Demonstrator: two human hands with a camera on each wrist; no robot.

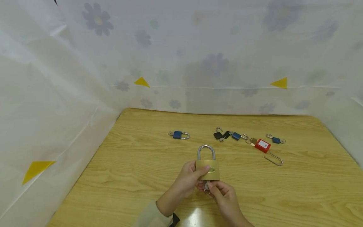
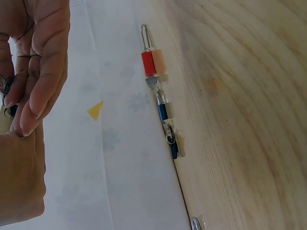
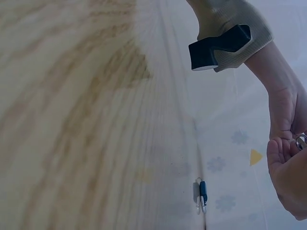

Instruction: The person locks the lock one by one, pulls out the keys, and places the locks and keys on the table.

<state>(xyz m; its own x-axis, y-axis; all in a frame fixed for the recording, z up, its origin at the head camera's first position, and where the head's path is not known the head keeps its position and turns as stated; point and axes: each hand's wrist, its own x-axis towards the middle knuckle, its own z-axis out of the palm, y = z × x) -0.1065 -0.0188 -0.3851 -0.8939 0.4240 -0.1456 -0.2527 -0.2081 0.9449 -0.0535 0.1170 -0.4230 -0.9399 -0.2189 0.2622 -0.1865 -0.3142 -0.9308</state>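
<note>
A large brass padlock with a steel shackle is held upright above the table in the head view. My left hand grips its body from the left, thumb across the front. Both shackle legs meet the top of the body. Under the padlock, my right hand pinches a small metal key at the bottom face, with a ring hanging from it. Fingers hide the key's tip and the keyhole. The right wrist view catches a bit of the ring between the hands; the padlock's body is out of sight there.
Behind the hands on the wooden table lie a blue padlock, a black padlock, another blue padlock, a red padlock with a long open shackle, and a blue padlock at right. Flowered white sheeting encloses the table.
</note>
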